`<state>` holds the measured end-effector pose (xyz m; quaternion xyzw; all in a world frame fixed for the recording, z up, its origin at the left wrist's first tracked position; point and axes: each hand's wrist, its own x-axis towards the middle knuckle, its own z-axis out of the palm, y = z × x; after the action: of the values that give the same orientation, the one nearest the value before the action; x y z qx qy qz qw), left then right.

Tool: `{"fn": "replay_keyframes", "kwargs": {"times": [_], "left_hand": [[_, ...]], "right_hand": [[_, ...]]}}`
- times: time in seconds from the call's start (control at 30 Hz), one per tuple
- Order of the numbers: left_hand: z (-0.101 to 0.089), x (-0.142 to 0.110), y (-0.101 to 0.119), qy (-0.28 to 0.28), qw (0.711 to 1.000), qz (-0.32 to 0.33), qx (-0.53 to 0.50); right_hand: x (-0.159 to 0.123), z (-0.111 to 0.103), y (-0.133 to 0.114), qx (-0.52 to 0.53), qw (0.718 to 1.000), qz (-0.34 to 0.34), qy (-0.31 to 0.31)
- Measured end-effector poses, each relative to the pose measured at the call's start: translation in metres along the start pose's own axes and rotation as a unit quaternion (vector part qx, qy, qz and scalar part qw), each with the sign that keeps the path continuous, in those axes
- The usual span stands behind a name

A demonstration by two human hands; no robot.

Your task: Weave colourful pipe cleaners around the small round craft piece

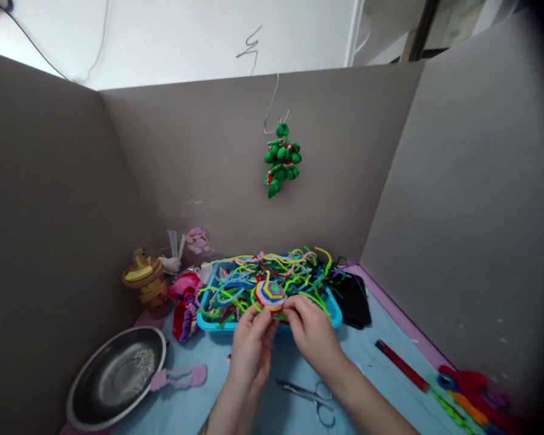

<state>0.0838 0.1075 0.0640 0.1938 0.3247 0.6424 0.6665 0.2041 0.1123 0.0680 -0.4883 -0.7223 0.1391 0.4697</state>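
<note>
Between my two hands is a round, multicoloured disc (271,294) of wound pipe cleaners, with rings of green, purple, yellow, blue and pink. My left hand (252,338) pinches its lower left edge between thumb and fingers. On the lower right edge, the fingers of my right hand (309,326) are closed on the disc's rim. Behind the disc stands a blue tray (215,327) heaped with loose pipe cleaners (249,281) in many colours. Below my hands, a pair of scissors (306,396) lies on the light blue table covering.
At the left sit a metal pan (118,377) with small clear bits inside, a pink strap-like piece (179,377) and a brown pot (149,281). To the right are a dark red strip (402,365) and colourful pipe-cleaner pieces (469,396). A green ornament (281,158) hangs ahead.
</note>
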Motion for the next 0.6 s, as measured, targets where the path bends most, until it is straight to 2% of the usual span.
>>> {"fn": "replay_keyframes", "kwargs": {"times": [0.4, 0.5, 0.6], "left_hand": [[0.0, 0.004, 0.004, 0.044, 0.996, -0.03, -0.066], [-0.002, 0.005, 0.0, 0.022, 0.997, -0.03, -0.065], [-0.003, 0.004, -0.005, -0.026, 0.999, -0.01, -0.033]], "right_hand": [[0.002, 0.007, 0.005, 0.103, 0.992, 0.075, -0.008], [0.002, 0.008, 0.001, 0.118, 0.99, 0.081, -0.009], [0.002, 0.009, -0.001, 0.125, 0.988, 0.086, -0.013]]}}
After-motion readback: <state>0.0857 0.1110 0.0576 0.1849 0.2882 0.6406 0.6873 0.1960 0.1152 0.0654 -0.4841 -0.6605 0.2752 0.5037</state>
